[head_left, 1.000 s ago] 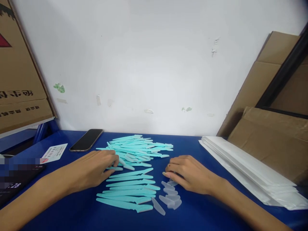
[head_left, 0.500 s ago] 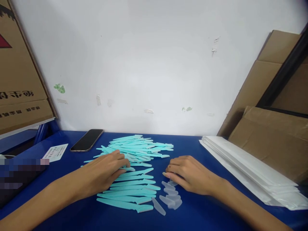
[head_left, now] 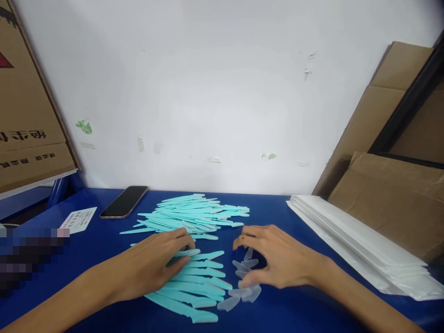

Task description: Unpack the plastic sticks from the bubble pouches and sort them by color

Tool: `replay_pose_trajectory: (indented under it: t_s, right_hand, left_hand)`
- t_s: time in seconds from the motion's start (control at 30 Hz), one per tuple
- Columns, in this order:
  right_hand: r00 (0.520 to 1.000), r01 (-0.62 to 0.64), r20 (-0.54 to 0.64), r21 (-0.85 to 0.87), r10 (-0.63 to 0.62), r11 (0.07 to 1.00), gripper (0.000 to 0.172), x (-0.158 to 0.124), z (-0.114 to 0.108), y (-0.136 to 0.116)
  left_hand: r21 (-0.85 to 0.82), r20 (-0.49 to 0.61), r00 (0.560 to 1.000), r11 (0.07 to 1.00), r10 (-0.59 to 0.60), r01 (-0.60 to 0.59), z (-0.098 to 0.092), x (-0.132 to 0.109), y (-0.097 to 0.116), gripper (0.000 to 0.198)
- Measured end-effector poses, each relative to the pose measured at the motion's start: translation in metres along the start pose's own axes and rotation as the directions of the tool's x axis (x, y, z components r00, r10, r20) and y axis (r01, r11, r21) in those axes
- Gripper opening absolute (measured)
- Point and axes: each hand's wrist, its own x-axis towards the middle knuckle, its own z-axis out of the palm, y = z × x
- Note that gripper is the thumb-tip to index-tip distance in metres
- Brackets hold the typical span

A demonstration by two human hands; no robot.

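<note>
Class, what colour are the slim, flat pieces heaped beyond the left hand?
The heaped pieces are pale turquoise, shown best in the head view.

- No wording, brand or number can be read with certainty.
- At 9 o'clock, the cardboard box (head_left: 34, 92) bears a row of large dark characters (head_left: 23, 135), seemingly Chinese and upside down, cut off by the picture's edge.
- Just below them, on the same box, runs a row of smaller dark characters (head_left: 28, 160), also too unclear to read.
- Toward 10 o'clock, the box carries a red printed shape (head_left: 4, 61), partly out of view, with a dark jagged print (head_left: 7, 15) above it.
- Between 8 and 9 o'clock, a white card (head_left: 83, 223) holds lines of dark print, too small to read.
</note>
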Motion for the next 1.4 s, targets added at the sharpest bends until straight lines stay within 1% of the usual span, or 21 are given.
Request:
replay_pose_trajectory:
  t_s: [0.1,0.2,0.33,0.47,0.53,0.6,0.67,0.73,0.87,0.93,1.0,1.1,1.17,1.23,1.27,1.33,1.4]
  right_hand:
    - [1.000,-0.003,0.027,0.067,0.001,0.998,0.065,-0.002,-0.001,-0.002]
    - [0.999,0.043,0.011,0.164,-0.046,0.985,0.061,-0.002,0.003,-0.007]
    - [0.992,0.124,-0.020,0.276,-0.124,0.953,0.046,-0.001,0.016,-0.018]
    - [0.982,0.191,-0.061,0.330,-0.181,0.924,0.023,0.003,0.022,-0.024]
    - [0.982,0.190,-0.065,0.346,-0.179,0.919,0.016,0.004,0.020,-0.023]
    - [0.981,0.192,-0.053,0.359,-0.185,0.913,0.014,0.004,0.016,-0.018]
    - [0.981,0.190,-0.030,0.369,-0.193,0.910,0.013,0.004,0.011,-0.012]
    - [0.983,0.169,0.001,0.382,-0.183,0.908,0.013,0.003,0.007,-0.006]
    - [0.990,0.084,0.068,0.415,-0.123,0.906,0.015,0.001,0.000,0.004]
    - [0.992,0.052,0.084,0.429,-0.097,0.902,0.016,0.000,-0.002,0.009]
    - [0.993,0.047,0.081,0.436,-0.091,0.899,0.018,-0.001,-0.003,0.012]
    - [0.998,0.049,0.025,0.425,-0.065,0.904,0.022,-0.001,-0.002,0.011]
    - [0.997,0.052,-0.066,0.415,-0.027,0.908,0.023,0.000,0.000,0.008]
    - [0.983,0.068,-0.185,0.367,0.001,0.928,0.023,0.002,0.004,0.003]
    - [0.969,0.087,-0.247,0.313,-0.007,0.946,0.023,0.003,0.007,0.000]
    - [0.937,0.131,-0.342,0.159,-0.070,0.979,0.024,0.004,0.012,-0.007]
    - [0.917,0.171,-0.371,0.030,-0.148,0.985,0.029,0.004,0.017,-0.014]
  left_hand:
    - [-0.006,0.003,1.000,1.000,-0.015,0.015,0.000,-0.001,0.004,0.037]
    - [0.007,0.014,1.000,1.000,-0.027,0.027,-0.001,-0.001,0.007,0.036]
    - [0.022,0.000,1.000,1.000,-0.013,0.013,0.000,0.000,0.009,0.035]
    - [0.017,0.002,1.000,1.000,0.020,-0.020,0.000,0.000,0.009,0.032]
    - [0.010,0.022,1.000,1.000,0.011,-0.011,-0.001,0.000,0.009,0.025]
    - [0.001,0.045,0.999,1.000,-0.006,0.006,-0.002,-0.001,0.009,0.021]
    - [0.000,0.054,0.998,1.000,-0.019,0.019,-0.003,-0.001,0.010,0.022]
    - [0.010,0.049,0.999,1.000,-0.018,0.017,-0.003,-0.001,0.010,0.024]
    - [0.040,0.017,1.000,0.999,-0.003,0.003,-0.002,-0.002,0.011,0.025]
    - [0.050,0.009,1.000,0.999,-0.007,0.006,0.000,-0.003,0.011,0.024]
    - [0.052,0.004,1.000,0.999,-0.006,0.006,0.002,-0.005,0.010,0.023]
    - [0.052,-0.034,0.999,0.999,0.019,-0.017,0.002,-0.005,0.008,0.024]
    - [0.079,-0.043,0.997,0.995,0.066,-0.062,0.001,-0.003,0.006,0.027]
    - [0.146,-0.034,0.990,0.981,0.137,-0.130,0.000,0.000,0.005,0.031]
    - [0.188,-0.034,0.985,0.969,0.171,-0.162,0.001,0.002,0.005,0.032]
    - [0.263,-0.054,0.972,0.943,0.227,-0.206,0.004,0.003,0.007,0.034]
    - [0.313,-0.088,0.959,0.922,0.269,-0.229,0.009,0.003,0.011,0.033]
